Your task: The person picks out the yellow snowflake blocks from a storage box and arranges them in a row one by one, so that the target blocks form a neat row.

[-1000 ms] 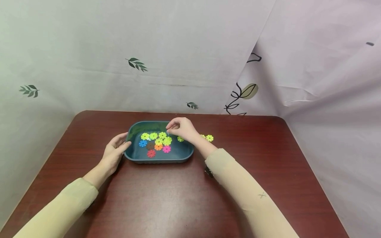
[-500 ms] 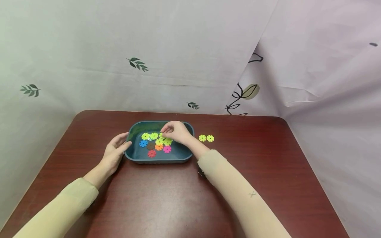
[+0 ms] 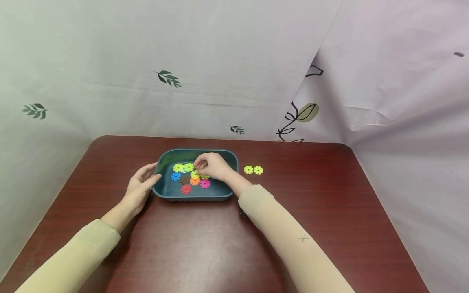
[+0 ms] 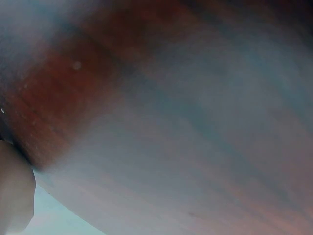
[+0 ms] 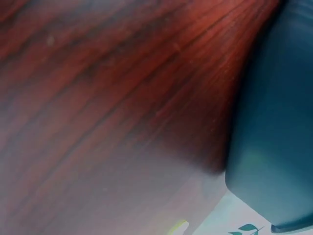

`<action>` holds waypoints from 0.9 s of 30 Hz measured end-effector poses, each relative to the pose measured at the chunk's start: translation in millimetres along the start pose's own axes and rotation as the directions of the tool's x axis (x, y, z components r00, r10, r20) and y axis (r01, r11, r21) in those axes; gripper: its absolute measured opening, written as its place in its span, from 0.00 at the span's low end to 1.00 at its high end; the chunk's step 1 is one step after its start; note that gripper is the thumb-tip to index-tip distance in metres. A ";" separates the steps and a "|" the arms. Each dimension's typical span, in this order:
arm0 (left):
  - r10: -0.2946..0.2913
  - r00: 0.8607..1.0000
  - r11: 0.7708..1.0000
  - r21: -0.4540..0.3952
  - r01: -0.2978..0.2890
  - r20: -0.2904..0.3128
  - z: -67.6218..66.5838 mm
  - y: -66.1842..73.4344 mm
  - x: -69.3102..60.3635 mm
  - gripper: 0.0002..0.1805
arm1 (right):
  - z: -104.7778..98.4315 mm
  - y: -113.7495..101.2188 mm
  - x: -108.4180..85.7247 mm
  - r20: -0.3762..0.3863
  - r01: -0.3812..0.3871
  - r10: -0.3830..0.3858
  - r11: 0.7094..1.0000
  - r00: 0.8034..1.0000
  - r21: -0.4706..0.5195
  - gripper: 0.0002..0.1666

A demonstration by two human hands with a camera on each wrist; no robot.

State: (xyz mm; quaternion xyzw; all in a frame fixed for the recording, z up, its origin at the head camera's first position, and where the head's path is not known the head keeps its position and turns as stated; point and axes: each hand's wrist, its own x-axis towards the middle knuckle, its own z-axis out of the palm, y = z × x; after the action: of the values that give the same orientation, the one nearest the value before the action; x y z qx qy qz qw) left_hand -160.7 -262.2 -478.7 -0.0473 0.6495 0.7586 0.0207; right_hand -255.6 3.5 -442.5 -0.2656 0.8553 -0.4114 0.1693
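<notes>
A dark blue-green plastic tray (image 3: 176, 197) stands on the table. In it lie several notched interlocking discs: yellow ones (image 3: 188, 167), a blue one (image 3: 176, 176), a brown one (image 3: 185, 179), an orange one (image 3: 195, 180), a pink one (image 3: 205, 184) and a red one (image 3: 186, 189). My left hand (image 3: 141, 185) grips the tray's left end, thumb at the rim. Over the tray, my right hand (image 3: 212, 166) has its curled fingertips down at the yellow discs and covers some of them. Whether a disc is pinched there is hidden.
Two yellow discs (image 3: 253, 170) lie side by side on the brown wooden table (image 3: 311, 195), right of the tray. Behind the table hangs a pale cloth (image 3: 220, 81) with leaf prints. The tray's outer wall (image 5: 279, 122) fills the right of the right wrist view.
My right hand has moved left and down into the tray, from its right part to the yellow discs near the middle. My left hand and the tray stay put.
</notes>
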 end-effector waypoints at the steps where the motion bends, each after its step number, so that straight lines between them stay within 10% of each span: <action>1: -0.002 1.000 1.000 0.000 0.002 -0.001 -0.1 0.1 -0.1 0.18 | 0.4 0.4 0.3 0.003 0.005 -0.005 1.000 1.000 0.001 0.11; 27: -0.056 0.998 0.997 0.053 0.056 -0.014 0.4 2.9 0.3 0.21 | 6.0 -4.1 2.6 0.030 0.025 -0.018 0.965 0.999 -0.260 0.14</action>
State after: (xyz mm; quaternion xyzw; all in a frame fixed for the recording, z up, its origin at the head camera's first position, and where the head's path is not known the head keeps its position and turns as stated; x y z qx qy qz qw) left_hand -161.3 -262.2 -475.9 -0.0697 0.6681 0.7398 0.0391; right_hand -253.4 -3.9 -443.1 -0.3003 0.8965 -0.2938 0.1403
